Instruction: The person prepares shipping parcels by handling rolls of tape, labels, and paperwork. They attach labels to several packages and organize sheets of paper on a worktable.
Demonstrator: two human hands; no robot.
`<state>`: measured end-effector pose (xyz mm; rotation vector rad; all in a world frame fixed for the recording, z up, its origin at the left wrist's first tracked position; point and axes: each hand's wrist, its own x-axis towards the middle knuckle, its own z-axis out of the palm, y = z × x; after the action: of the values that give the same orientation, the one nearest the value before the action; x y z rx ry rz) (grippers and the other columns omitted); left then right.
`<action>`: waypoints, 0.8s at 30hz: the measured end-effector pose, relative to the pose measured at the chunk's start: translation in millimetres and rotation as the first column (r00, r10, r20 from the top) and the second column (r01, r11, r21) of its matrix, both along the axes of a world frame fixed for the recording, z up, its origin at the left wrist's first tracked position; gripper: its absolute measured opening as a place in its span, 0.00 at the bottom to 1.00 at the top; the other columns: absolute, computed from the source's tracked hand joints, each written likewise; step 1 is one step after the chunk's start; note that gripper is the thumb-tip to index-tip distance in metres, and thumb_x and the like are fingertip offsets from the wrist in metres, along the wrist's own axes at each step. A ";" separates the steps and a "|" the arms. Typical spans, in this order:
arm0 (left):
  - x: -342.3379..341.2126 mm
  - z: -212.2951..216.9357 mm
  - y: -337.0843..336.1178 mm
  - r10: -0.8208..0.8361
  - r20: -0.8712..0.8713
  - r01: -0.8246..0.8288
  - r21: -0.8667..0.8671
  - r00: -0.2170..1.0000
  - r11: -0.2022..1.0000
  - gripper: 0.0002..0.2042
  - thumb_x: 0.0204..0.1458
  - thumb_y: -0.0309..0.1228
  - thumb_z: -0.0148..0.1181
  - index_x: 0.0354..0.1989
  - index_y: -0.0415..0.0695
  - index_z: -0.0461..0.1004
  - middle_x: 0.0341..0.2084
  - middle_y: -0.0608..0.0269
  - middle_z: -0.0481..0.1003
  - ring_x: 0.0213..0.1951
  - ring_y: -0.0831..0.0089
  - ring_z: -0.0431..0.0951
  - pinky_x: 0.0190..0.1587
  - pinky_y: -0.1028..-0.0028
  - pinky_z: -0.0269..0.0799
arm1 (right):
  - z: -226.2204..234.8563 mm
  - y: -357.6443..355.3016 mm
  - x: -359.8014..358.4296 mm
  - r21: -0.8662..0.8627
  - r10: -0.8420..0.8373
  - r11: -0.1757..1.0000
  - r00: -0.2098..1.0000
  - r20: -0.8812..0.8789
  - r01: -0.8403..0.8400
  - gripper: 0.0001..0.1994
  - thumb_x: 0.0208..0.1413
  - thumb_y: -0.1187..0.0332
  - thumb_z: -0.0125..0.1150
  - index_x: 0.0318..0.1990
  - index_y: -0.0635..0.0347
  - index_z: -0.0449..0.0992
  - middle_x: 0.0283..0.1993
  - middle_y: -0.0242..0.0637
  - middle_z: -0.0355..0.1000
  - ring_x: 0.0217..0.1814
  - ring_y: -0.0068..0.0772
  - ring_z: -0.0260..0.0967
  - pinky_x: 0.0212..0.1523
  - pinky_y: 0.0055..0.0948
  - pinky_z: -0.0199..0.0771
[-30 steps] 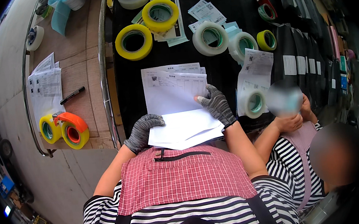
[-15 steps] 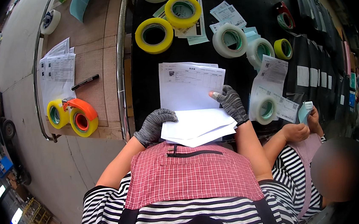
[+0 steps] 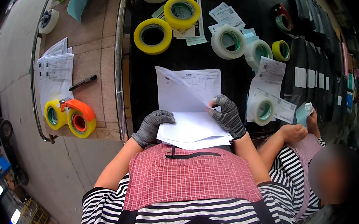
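In front of my apron is a stack of printed paper sheets (image 3: 208,77), the nearer ones folded over toward me with blank white backs (image 3: 191,126) showing. My left hand (image 3: 153,128), in a grey half-finger glove, is closed on the left edge of the folded part. At the right side my right hand (image 3: 229,117), gloved alike, pinches the edge of one sheet between thumb and finger. That sheet is lifted and curls diagonally across the page beneath it, hiding part of its print.
Yellow tape rolls (image 3: 153,36), clear tape rolls (image 3: 228,42) and labels (image 3: 225,16) lie on the black table. To the left, a cart (image 3: 99,70) carries papers, a black marker (image 3: 83,83) and an orange tape dispenser (image 3: 79,108). At right, a co-worker's hands (image 3: 295,132) hold pale-blue paper.
My right hand has moved slightly down and left and now lifts a sheet's edge, curling it toward me. My left hand keeps its hold on the folded sheets.
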<state>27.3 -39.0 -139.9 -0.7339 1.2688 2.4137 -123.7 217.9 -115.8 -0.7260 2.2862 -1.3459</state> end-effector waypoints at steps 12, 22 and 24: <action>4.5 -12.6 -4.5 -0.070 -0.040 0.067 -0.073 0.997 0.995 0.06 0.49 0.22 0.62 0.36 0.42 0.81 0.37 0.61 0.78 0.42 0.71 0.79 0.49 0.74 0.75 | -11.7 1.7 16.4 -0.033 -0.074 0.997 0.863 -0.501 0.066 0.21 0.49 0.77 0.66 0.52 0.57 0.74 0.47 0.46 0.74 0.46 0.47 0.73 0.48 0.37 0.75; 10.7 -23.1 -5.2 -0.183 -0.168 0.131 -0.281 0.969 0.951 0.09 0.49 0.19 0.61 0.36 0.46 0.82 0.40 0.61 0.78 0.45 0.70 0.79 0.52 0.71 0.76 | -3.6 -4.9 7.6 0.053 -0.010 0.998 0.908 -0.420 0.035 0.26 0.49 0.77 0.62 0.59 0.54 0.72 0.60 0.48 0.69 0.52 0.49 0.72 0.53 0.36 0.75; 9.2 -22.8 -5.0 -0.160 -0.140 0.124 -0.235 0.977 0.964 0.09 0.49 0.19 0.61 0.36 0.46 0.82 0.40 0.60 0.77 0.45 0.70 0.78 0.52 0.71 0.76 | -3.4 -6.0 7.4 0.073 -0.010 0.996 0.918 -0.397 0.042 0.26 0.50 0.77 0.62 0.59 0.52 0.72 0.61 0.48 0.68 0.53 0.48 0.72 0.54 0.36 0.74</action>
<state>36.5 -44.0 -162.7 -0.4958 1.6199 2.2726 -116.3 211.8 -119.2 -1.0241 2.6522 -1.1944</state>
